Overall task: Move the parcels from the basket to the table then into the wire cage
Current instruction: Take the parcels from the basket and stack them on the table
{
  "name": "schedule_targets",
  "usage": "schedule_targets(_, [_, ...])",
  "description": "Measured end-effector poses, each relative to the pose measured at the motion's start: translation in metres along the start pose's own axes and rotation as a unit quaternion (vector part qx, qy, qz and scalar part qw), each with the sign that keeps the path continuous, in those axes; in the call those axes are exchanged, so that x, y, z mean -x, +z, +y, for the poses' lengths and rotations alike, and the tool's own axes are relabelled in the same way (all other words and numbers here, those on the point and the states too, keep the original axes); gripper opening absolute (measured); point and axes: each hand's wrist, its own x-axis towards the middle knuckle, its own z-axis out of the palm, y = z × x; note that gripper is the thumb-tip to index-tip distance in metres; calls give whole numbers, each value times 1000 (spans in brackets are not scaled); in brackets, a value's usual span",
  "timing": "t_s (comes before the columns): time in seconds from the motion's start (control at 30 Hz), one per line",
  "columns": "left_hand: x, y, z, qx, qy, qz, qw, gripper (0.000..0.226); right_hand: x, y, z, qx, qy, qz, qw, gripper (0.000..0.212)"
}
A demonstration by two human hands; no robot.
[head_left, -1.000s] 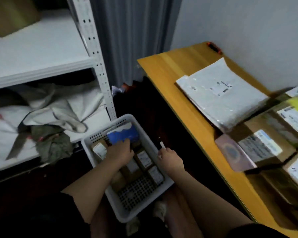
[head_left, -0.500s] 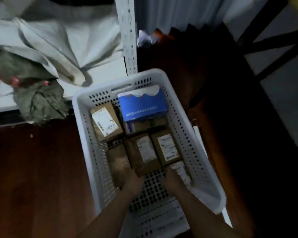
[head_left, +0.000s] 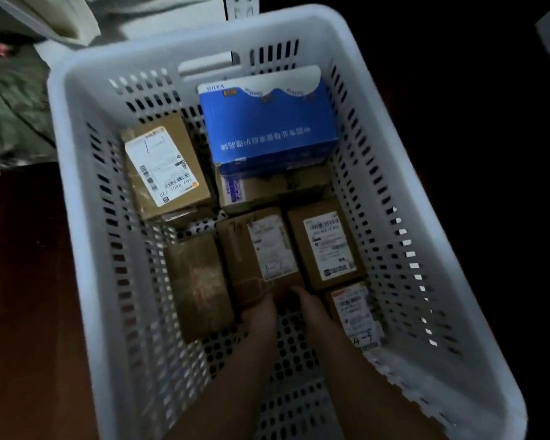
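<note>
**Both hands down in the basket, at the near edge of a middle parcel**

The left hand (head_left: 261, 312) and right hand (head_left: 302, 306) reach side by side to the floor of the white basket (head_left: 86, 217). Both meet the near end of the middle box (head_left: 261, 258), a brown parcel with a white label. The fingers are hidden under or against that edge in dim light, so I cannot tell whether either hand has closed on it or only touches it.

Just left of the hands lies a plain brown box (head_left: 197, 287); just right, a small labelled parcel (head_left: 356, 315), with another labelled box (head_left: 327, 246) beyond it. Farther from the hands, a blue carton (head_left: 267, 122) sits on a brown box (head_left: 267, 192), and a tilted parcel (head_left: 165, 166) leans to the far left.

Risks, as I judge them: the boxes are packed edge to edge, so lifting the middle one could drag or tip its neighbours. With only the near end taken, it may pivot and slip back. The taped cardboard looks slick, and the poor light makes a sure hold harder. The blue carton could slide off its box if the pile is jostled.

The basket stands on a dark reddish floor (head_left: 23, 312). Beyond it are a white perforated upright (head_left: 240, 6) and crumpled cloth (head_left: 10, 106). Neither table nor cage is in view.
</note>
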Motion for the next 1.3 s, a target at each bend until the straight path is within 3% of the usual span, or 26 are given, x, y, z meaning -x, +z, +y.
schedule_targets(0.13, [26,4,6,104,-3,109,989,91,-6,2,13,-43,-53,13,998,51])
schedule_targets(0.33, [66,-2,14,-62,38,129,989,72,25,4,14,-78,-139,75,984,67])
schedule_targets(0.47, [110,-11,29,-114,74,135,981,66,46,1,8,-142,-119,94,978,66])
schedule_targets(0.7, [171,-42,49,1,153,91,984,49,118,5,-8,-255,-78,61,962,66])
schedule_targets(0.87, [264,-86,59,32,152,26,988,75,230,-8,-10,-243,-70,32,967,58])
schedule_targets(0.93, [317,-101,72,16,137,-34,990,87,287,-14,-15,-252,-73,21,965,55])
schedule_targets(1.07, [433,-127,108,-21,163,-104,981,60,414,-32,-43,-250,-104,9,963,50])
schedule_targets(1.2, [537,-148,140,-77,229,-123,963,52,534,-55,-79,-202,-154,46,966,34])
schedule_targets(1.3, [599,-157,160,-122,290,-158,936,50,611,-72,-100,-188,-206,48,959,36])
